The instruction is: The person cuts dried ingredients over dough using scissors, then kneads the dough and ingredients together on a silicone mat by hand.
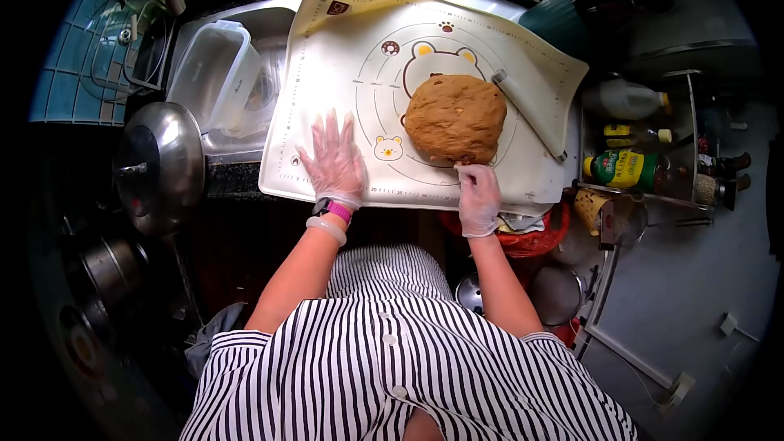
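Note:
A large brown lump of dough point(456, 118) with small bits in it rests on a cream silicone baking mat point(327, 57) printed with bears and circles. My left hand point(335, 159), in a clear plastic glove, lies flat on the mat to the left of the dough, fingers spread. At the dough's near edge, my gloved right hand point(478, 198) is closed, its fingertips pinching there. Any small piece between those fingers is hidden. A whitish rolling pin point(529, 114) lies slanted on the mat, just right of the dough.
A clear plastic container point(214, 73) stands in the sink point(278, 33) at left, beside a metal lid point(161, 167). On the right, a rack point(694, 131) holds several bottles. A red plastic bag point(535, 237) hangs below the mat's near right edge.

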Demonstrator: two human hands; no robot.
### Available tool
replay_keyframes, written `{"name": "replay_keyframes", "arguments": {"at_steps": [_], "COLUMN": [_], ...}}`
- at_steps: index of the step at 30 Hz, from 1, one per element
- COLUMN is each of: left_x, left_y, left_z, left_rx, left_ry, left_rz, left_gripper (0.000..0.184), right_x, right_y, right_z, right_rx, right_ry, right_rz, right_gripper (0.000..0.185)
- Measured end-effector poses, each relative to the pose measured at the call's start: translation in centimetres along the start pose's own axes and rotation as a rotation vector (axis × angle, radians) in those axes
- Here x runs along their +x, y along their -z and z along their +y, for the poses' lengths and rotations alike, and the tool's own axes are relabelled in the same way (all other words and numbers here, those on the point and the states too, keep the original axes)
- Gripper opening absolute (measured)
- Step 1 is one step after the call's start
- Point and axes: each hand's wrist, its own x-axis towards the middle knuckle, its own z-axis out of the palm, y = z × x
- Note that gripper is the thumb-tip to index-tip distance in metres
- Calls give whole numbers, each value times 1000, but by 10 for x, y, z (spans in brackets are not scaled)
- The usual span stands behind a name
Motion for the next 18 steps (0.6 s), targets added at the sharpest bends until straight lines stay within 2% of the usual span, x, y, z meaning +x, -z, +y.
{"name": "replay_keyframes", "arguments": {"at_steps": [1, 3, 4, 9, 11, 12, 13, 15, 17, 18], "left_x": [-1, -1, -1, -3, -3, -3, -4, -4, -3, -8], "left_y": [-1, -1, 0, 2, 0, 0, 1, 3, 5, -2], "left_z": [0, 1, 1, 2, 1, 0, -1, -1, 2, 4], "left_rx": [14, 2, -6, 13, -5, -3, -1, 1, -20, -96], "left_ry": [-4, 0, 7, -12, -10, -14, -28, -36, 10, -132], "left_rz": [14, 0, -19, -48, -34, -32, -31, -21, -102, 129], "left_gripper": [70, 69, 69, 68, 67, 67, 67, 68, 72, 88], "right_x": [9, 30, 41, 60, 71, 74, 74, 73, 69, 67], "right_y": [8, 12, 8, -29, -44, -43, -37, -8, 28, 43], "right_z": [-16, -47, -43, -2, -1, -3, -4, -7, -6, 0], "right_rx": [-5, 172, 37, -141, -344, -349, -346, -17, 51, 33], "right_ry": [1, -126, 105, 93, 59, 12, 13, 31, 68, 48], "right_rz": [5, 2, 12, -103, -102, -194, -190, -333, -373, -369], "right_gripper": [13, 14, 13, 11, 8, 12, 12, 18, 22, 33]}}
